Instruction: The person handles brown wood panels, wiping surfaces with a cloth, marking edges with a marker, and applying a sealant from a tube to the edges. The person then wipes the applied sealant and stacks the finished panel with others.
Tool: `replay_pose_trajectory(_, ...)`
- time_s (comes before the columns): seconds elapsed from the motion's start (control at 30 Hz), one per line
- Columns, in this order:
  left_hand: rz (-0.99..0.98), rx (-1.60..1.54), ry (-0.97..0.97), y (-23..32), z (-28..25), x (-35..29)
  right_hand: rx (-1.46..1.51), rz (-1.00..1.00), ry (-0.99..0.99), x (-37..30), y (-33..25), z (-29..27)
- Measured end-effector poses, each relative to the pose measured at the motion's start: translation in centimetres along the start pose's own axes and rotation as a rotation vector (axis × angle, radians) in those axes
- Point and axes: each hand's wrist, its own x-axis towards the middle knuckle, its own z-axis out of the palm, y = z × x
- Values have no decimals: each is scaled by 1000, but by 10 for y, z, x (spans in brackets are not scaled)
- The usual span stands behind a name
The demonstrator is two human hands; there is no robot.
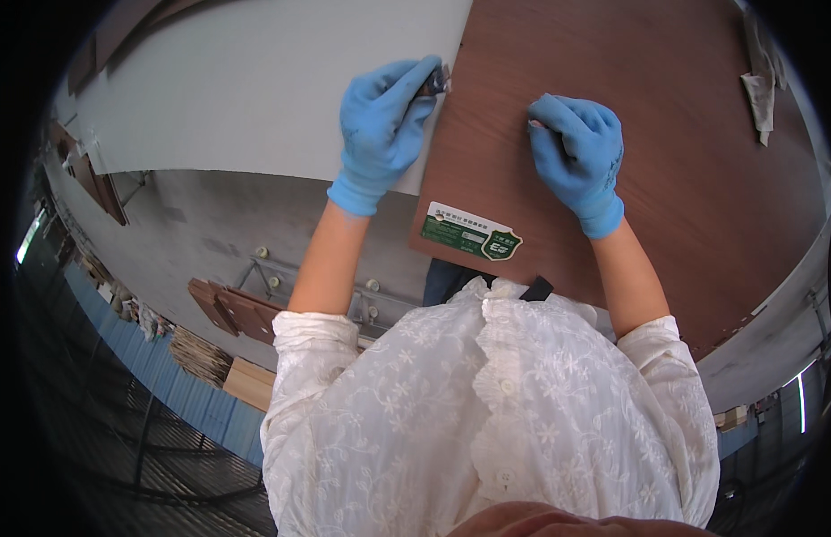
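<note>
My left hand (380, 130), in a blue glove, is closed around a small dark piece (432, 83) with a brownish, shiny end; its kind is unclear. It is over the edge where a pale board (281, 80) meets a brown wood-grain panel (648, 80). Above that panel, my right hand (578, 157), also gloved in blue, has its fingers curled together. A tiny pinkish bit shows at its fingertips, too small to name. Nearest me on the panel is a green and white label (474, 233).
A crumpled pale cloth or glove (761, 85) lies at the panel's far right. Brown boards (237, 309) rest low on the left, near a metal frame with rollers (274, 282). Farther left are a stack of thin sheets (199, 355) and a blue strip of flooring (196, 403).
</note>
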Motion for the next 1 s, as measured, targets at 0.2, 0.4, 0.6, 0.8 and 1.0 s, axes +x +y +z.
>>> replay_pose_trajectory(0.2,146,202,-18,-21,9,24,-7,-4,3,-1,1,0)
replay_pose_trajectory(0.4,132,195,39,-22,16,24,5,-3,-14,0,3,-2)
replay_pose_trajectory(0.6,86,108,48,-19,17,27,-12,-23,-6,0,4,-1)
replay_pose_trajectory(0.8,94,160,69,-19,19,25,-5,-19,-6,1,4,-1)
replay_pose_trajectory(1.0,104,203,45,-22,19,24,-8,-22,-4,1,4,-1)
